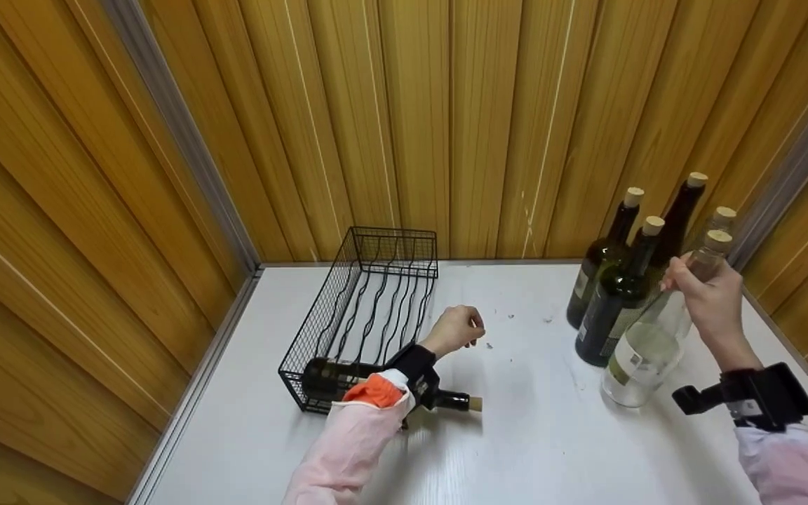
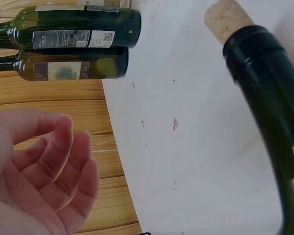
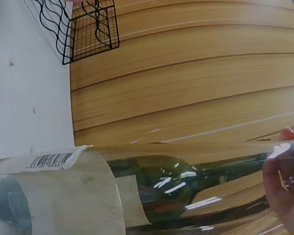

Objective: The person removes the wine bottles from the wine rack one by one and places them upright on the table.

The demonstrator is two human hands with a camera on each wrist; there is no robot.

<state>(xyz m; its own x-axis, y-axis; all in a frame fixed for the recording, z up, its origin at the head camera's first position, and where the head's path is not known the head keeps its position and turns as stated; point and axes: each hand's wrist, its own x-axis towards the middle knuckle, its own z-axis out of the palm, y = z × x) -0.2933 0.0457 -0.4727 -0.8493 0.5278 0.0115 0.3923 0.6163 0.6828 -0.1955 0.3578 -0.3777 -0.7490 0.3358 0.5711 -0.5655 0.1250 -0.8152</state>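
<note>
My right hand (image 1: 712,301) grips a clear glass wine bottle (image 1: 646,351) by its neck at the right of the table, and the bottle leans slightly. Through the clear glass (image 3: 157,152) in the right wrist view, dark bottles behind it show. My left hand (image 1: 454,328) hovers empty beside the black wire wine rack (image 1: 316,312), its fingers loosely curled (image 2: 44,171). Under the left forearm, a dark green bottle (image 1: 454,400) lies across the rack's near end, its corked neck poking out to the right. The forearm hides its middle.
Several corked bottles stand behind the clear one: a green bottle (image 1: 618,301), another dark bottle (image 1: 593,273), a tall brown bottle (image 1: 677,217) and a second clear bottle (image 1: 722,219). Wood-patterned panels (image 1: 488,126) wall in the white table (image 1: 516,449) at the back and sides.
</note>
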